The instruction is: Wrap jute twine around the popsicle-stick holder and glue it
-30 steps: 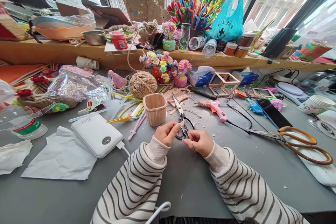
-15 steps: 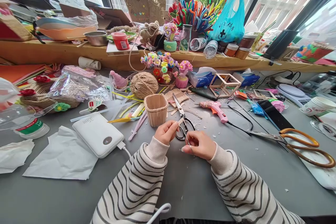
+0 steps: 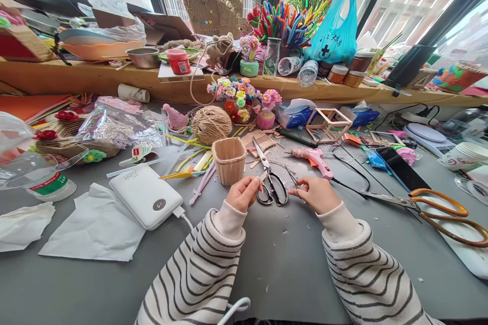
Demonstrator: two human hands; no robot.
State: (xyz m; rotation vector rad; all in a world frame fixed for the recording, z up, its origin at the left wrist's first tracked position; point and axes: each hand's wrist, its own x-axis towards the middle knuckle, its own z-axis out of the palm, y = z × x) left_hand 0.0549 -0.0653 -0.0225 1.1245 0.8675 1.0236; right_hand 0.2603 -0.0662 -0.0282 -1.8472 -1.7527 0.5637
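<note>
My left hand is closed, pinching a short, flat piece of wooden stick between thumb and fingertips. To its right, my right hand grips a pair of thin metal tweezers, tips pointing away from me. Between the two hands lie black-handled scissors on the table. Just beyond my left hand stands a small wooden-stick basket with a twine-wrapped rim. A pink hot glue gun rests beyond my right hand.
Large scissors with orange-brown handles lie at the right, near a dark phone. A white power bank with a cable sits left. Behind are a twine ball and a wooden stick frame. Small scraps dot the grey table.
My right hand has moved right, away from my left hand, carrying the tweezers, whose tips now point forward. The left hand keeps its pinch on the wooden piece.
</note>
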